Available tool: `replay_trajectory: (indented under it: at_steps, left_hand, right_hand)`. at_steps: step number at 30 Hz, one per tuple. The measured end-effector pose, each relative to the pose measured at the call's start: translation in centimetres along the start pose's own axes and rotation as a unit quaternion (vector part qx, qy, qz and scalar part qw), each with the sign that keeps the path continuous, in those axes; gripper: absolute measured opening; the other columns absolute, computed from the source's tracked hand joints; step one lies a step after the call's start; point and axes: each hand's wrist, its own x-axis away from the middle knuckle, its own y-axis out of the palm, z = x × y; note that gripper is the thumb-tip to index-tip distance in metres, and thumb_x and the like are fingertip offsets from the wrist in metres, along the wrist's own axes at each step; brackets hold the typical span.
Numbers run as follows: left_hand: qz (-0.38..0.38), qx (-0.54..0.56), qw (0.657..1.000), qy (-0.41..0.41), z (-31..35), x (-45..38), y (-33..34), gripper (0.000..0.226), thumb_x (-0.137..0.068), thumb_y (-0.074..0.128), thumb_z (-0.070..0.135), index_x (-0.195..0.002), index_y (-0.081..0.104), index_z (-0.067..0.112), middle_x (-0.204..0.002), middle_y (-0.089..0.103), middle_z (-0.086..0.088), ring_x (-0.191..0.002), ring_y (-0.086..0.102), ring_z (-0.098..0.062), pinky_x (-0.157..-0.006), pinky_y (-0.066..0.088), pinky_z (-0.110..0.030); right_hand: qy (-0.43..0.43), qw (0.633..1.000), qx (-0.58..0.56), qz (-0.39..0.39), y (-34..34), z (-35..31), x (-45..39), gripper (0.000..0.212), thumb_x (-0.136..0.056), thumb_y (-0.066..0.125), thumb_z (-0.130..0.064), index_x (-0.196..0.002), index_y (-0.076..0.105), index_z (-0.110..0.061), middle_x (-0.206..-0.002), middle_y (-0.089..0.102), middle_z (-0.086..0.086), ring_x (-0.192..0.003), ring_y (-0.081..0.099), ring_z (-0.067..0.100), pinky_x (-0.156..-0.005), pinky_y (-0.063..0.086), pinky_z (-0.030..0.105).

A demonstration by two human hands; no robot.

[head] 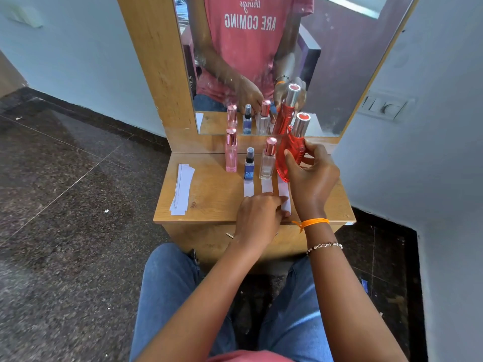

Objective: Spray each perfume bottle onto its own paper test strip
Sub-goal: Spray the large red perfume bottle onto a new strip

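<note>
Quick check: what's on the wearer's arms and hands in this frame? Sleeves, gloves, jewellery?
Both forearms are bare: no sleeves reach them and there are no gloves. The right hand has two wrist bands: an orange thread tied nearest the hand, and further up the forearm a thin beaded bracelet with pale and dark beads. The left hand and its wrist show nothing worn. No rings are discernible.
</note>
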Motion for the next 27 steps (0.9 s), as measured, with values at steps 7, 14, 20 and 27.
replay_trajectory:
  at_steps: [7,14,20,27]
  left_hand:
    - [-0.017,0.018,1.0,-0.005,-0.1,0.3,0.0,0.032,-0.087,0.061,0.028,-0.119,0.063,0.024,-0.102,0.07,-0.004,-0.092,0.062,-0.021,-0.079,0.05,-0.035]
    - [0.023,0.063,0.997,-0.037,-0.6,0.8,-1.4,0.023,-0.09,0.056,0.021,-0.111,0.067,0.02,-0.101,0.071,-0.002,-0.091,0.064,-0.019,-0.074,0.05,-0.029]
    - [0.064,0.105,0.989,-0.083,-2.6,1.7,-4.4,0.023,-0.091,0.054,0.021,-0.109,0.068,0.024,-0.106,0.069,0.009,-0.087,0.06,0.0,-0.071,0.039,-0.007]
    - [0.188,0.064,0.959,-0.203,-7.4,3.2,-8.6,0.021,-0.085,0.057,0.011,-0.096,0.068,0.025,-0.089,0.06,0.004,-0.083,0.058,-0.022,-0.076,0.045,-0.035]
  right_hand:
    - [-0.02,0.999,0.031,-0.007,0.2,0.1,0.1,0.023,-0.077,0.077,-0.023,-0.092,0.067,-0.009,-0.083,0.072,0.002,-0.07,0.053,0.003,-0.059,0.034,0.002]
    - [-0.032,0.995,0.098,-0.001,0.6,0.6,0.1,0.03,-0.076,0.075,-0.03,-0.088,0.058,-0.009,-0.083,0.066,0.004,-0.065,0.055,0.015,-0.053,0.029,0.015]
    - [-0.04,0.992,0.122,0.012,0.0,0.1,1.3,0.046,-0.077,0.075,-0.038,-0.1,0.051,-0.006,-0.095,0.056,0.01,-0.079,0.05,0.014,-0.061,0.025,0.015]
    - [-0.144,0.967,-0.022,-0.21,2.2,-3.9,7.9,0.013,-0.088,0.064,-0.023,-0.079,0.058,-0.015,-0.076,0.053,-0.007,-0.071,0.052,0.014,-0.061,0.036,0.024]
